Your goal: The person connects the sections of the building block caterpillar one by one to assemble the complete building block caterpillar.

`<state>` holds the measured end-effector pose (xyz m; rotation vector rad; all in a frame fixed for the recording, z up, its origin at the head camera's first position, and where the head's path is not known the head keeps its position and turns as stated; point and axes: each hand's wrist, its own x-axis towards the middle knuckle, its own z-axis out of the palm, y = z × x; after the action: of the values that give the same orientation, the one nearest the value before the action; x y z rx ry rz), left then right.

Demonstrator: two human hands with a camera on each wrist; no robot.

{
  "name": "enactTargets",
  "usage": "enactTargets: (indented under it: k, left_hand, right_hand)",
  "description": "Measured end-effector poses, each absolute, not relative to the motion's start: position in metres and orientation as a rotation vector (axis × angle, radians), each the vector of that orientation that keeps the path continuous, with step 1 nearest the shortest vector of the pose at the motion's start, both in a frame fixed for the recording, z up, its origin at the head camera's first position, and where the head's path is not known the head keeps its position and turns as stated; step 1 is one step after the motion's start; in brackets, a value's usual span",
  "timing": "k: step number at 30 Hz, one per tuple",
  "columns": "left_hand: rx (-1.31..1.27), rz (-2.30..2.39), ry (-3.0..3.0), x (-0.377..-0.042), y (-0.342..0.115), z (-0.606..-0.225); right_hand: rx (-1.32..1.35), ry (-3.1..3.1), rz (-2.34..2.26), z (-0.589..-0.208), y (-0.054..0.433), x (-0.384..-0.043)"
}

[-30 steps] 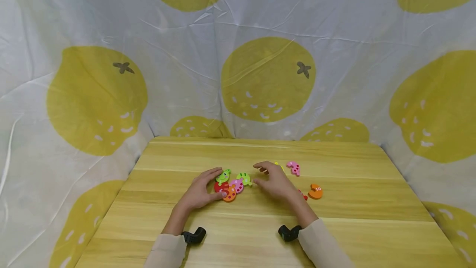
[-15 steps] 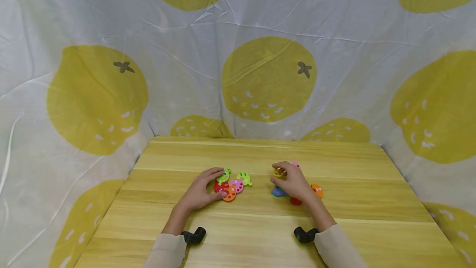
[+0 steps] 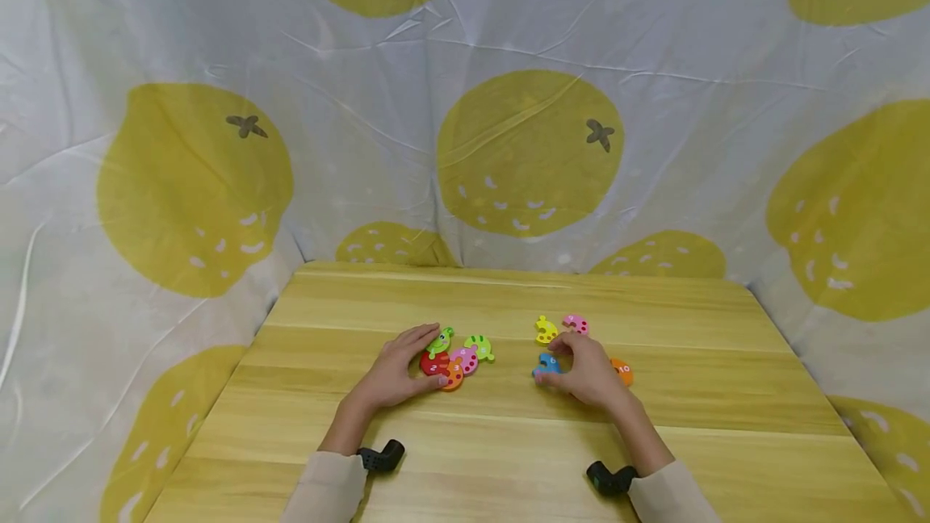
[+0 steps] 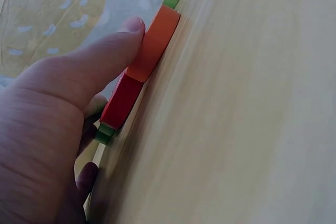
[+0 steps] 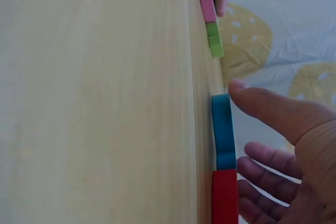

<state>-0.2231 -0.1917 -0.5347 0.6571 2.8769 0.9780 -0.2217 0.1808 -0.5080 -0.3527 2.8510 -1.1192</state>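
Wood-grained yellow boards form the tabletop (image 3: 465, 458), where the left hand (image 3: 392, 374) curves loosely with its fingers spread, thumb resting on a flat orange dotted piece marked 3 (image 3: 454, 378). Within its reach, a green smiling caterpillar-head piece (image 3: 440, 340) touches a red piece marked 2 (image 3: 431, 366); this meets the orange one, followed by a pink dotted piece (image 3: 467, 359) and a lime-green striped piece (image 3: 477, 347). Past a gap, a yellow dotted piece (image 3: 545, 334) lies behind a blue piece marked 6 (image 3: 550, 361). The right hand (image 3: 590, 370) is spread over the blue piece, thumb at its near edge; I cannot tell whether they touch. In the right wrist view, a second red piece (image 5: 224, 198) sits beside the blue one. Farther right are a pink piece marked 9 (image 3: 577, 323) and an orange piece marked 10 (image 3: 622, 371), partly hidden.
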Motion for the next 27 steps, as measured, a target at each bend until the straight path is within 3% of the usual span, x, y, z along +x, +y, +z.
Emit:
enactTargets:
  k: [27]
  left_hand:
    - [0.634,1.039,2.835,-0.223,-0.191,-0.534]
  right_hand:
    - [-0.443,2.771,-1.279,-0.512,0.151,-0.215]
